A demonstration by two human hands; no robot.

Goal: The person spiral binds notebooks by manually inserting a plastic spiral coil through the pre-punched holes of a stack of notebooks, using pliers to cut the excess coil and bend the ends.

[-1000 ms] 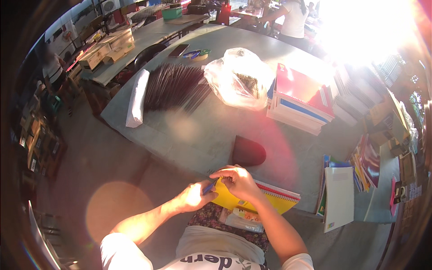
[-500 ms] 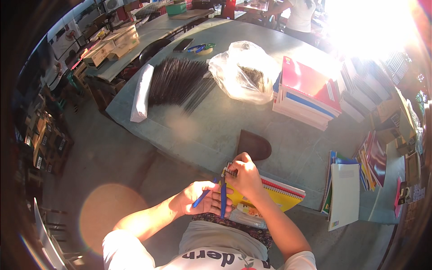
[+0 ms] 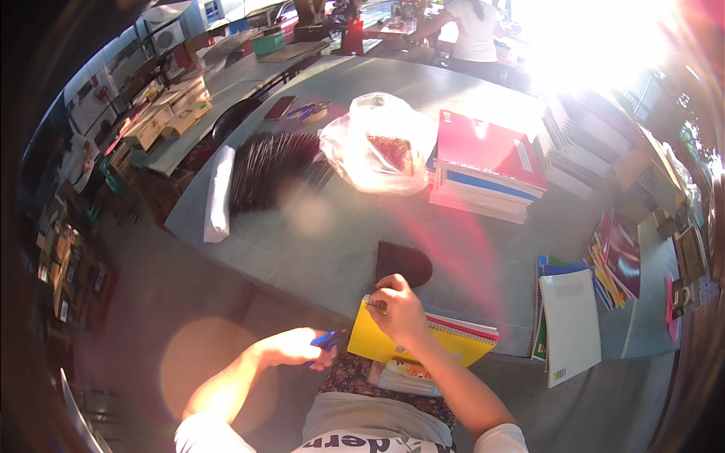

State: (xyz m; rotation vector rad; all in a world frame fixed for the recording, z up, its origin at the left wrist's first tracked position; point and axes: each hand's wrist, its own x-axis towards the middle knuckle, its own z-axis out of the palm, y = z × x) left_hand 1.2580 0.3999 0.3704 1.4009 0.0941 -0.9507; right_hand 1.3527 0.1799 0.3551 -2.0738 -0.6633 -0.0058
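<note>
- Judging by its covers, the yellow, rectangular, coil-bound notebook (image 3: 372, 336) should be light, bendable and smooth; the coiled edge offers the firmest hold.
- Flat yellow cover, wire coil along the far edge.
- It slants over the lap beside the grey tabletop (image 3: 332, 260).
- Left hand (image 3: 296, 346): fingers wrap blue-handled pliers (image 3: 325, 341).
- Right hand (image 3: 400, 313): fingers pinch the notebook's upper-left corner.

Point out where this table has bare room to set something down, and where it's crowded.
Bare tabletop lies between the white roll, plastic bag and dark rounded piece; and between that piece and the white notebook. Crowded: the row from black coils to red-topped stack, and right of it.
</note>
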